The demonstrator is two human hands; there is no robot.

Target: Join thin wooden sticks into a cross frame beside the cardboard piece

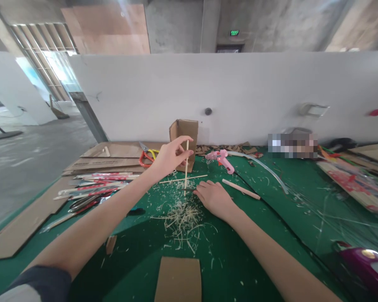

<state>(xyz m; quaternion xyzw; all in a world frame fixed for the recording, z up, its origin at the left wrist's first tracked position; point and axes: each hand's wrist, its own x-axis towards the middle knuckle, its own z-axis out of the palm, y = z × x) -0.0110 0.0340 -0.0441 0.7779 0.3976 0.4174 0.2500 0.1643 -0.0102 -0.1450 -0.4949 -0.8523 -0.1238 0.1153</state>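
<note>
My left hand (177,156) pinches the upper end of a thin wooden stick (186,176), which stands upright above the green tabletop. Low on the table, my right hand (214,197) is closed on a small dark blade (189,190) that meets the stick near its lower end. Most of what that hand grips is hidden by its fingers. Pale wood shavings (184,218) are heaped just below the blade. Another thin stick (195,177) lies flat behind the hands, and a thicker wooden rod (241,189) rests right of my right hand.
A pink glue gun (226,161) with a black cord lies behind my right hand. Orange-and-yellow scissors (148,156), wrapped sticks (97,184) and cardboard sheets (25,218) are at left. A folded cardboard piece (189,126) stands against the wall; another cardboard piece (179,279) lies in front.
</note>
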